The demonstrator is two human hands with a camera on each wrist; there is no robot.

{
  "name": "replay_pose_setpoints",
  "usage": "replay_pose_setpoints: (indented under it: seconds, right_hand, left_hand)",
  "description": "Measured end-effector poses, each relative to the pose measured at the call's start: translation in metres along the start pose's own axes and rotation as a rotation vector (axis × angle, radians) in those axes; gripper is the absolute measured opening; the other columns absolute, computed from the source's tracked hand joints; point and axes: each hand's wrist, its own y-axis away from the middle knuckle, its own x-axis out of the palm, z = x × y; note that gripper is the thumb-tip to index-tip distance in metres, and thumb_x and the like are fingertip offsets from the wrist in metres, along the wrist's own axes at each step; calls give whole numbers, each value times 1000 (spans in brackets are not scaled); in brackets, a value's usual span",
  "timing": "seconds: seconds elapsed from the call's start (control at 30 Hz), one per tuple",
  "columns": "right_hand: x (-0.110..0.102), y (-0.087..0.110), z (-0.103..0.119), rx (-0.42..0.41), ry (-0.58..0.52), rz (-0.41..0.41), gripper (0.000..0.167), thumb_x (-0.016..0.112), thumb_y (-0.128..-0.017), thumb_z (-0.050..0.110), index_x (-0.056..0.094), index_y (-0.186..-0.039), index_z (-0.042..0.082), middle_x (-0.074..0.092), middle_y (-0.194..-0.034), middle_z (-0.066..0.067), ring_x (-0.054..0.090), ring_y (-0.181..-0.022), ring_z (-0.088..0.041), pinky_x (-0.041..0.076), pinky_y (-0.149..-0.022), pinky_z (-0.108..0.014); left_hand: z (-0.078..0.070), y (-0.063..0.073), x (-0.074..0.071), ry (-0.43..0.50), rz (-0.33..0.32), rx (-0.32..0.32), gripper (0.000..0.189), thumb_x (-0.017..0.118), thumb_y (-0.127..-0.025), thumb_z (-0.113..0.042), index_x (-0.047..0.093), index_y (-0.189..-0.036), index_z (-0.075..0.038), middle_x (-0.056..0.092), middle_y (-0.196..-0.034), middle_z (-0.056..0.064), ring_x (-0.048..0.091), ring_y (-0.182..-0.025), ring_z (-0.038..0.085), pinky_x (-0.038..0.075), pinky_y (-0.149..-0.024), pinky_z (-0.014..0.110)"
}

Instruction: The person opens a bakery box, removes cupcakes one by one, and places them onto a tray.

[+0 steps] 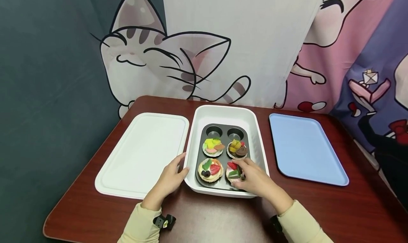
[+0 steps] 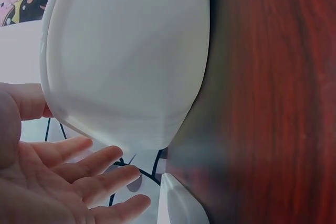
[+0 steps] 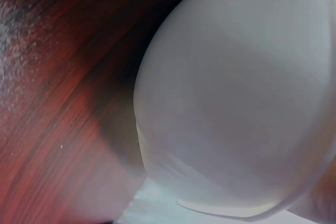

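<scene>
A dark muffin tin (image 1: 220,158) lies inside a deep white bin (image 1: 262,154), with toy cupcakes in its middle and front cups. My right hand (image 1: 255,177) reaches over the bin's front right and pinches the front right cupcake (image 1: 234,170), topped with red and green pieces; the hand partly covers it. Beside it sits a cupcake with strawberry and dark berries (image 1: 210,170). Behind are a yellow-topped cupcake (image 1: 213,146) and a chocolate-brown one (image 1: 237,149). My left hand (image 1: 171,177) rests at the bin's left front rim, its fingers loosely spread in the left wrist view.
A white tray (image 1: 143,151) lies on the table left of the bin, and a blue tray (image 1: 306,147) lies to its right. The reddish-brown table (image 1: 207,218) meets a printed cartoon curtain (image 1: 204,58) at the back. The tin's two rear cups hold nothing.
</scene>
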Motion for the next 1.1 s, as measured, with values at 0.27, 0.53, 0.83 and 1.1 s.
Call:
replay_pose_setpoints:
  seconds: [0.27, 0.53, 0.83, 1.1]
  right_hand:
    - [5, -3, 1, 14, -12, 37, 69, 78, -58, 23, 51, -120, 7, 49, -111, -16, 51, -93, -28, 42, -77, -42]
    - [7, -4, 0, 6, 8, 3, 65, 76, -57, 20, 51, -115, 5, 53, -106, -16, 52, -92, -28, 44, -73, -39]
    - [10, -2, -5, -16, -34, -79, 61, 75, -51, 18, 53, -106, 3, 56, -95, -11, 53, -82, -24, 44, -68, -36]
    - [10, -2, -8, -81, -92, -213, 43, 74, -48, 13, 50, -83, 11, 52, -79, -2, 47, -69, -16, 40, -59, -31]
  left_hand:
    - [0, -1, 0, 23, 10, -30, 50, 55, -83, -8, 38, -129, 0, 42, -125, 23, 40, -113, 37, 33, -91, 45]
    - [1, -2, 2, 32, 14, -33, 49, 54, -83, -7, 38, -129, -2, 46, -121, 21, 41, -111, 38, 32, -91, 46]
    - [3, -1, 3, 38, 21, -29, 49, 54, -84, -7, 38, -130, -2, 47, -121, 22, 41, -112, 36, 32, -91, 46]
    - [2, -3, 1, 52, 17, -22, 49, 54, -83, -7, 38, -130, -2, 49, -118, 20, 42, -111, 35, 32, -92, 46]
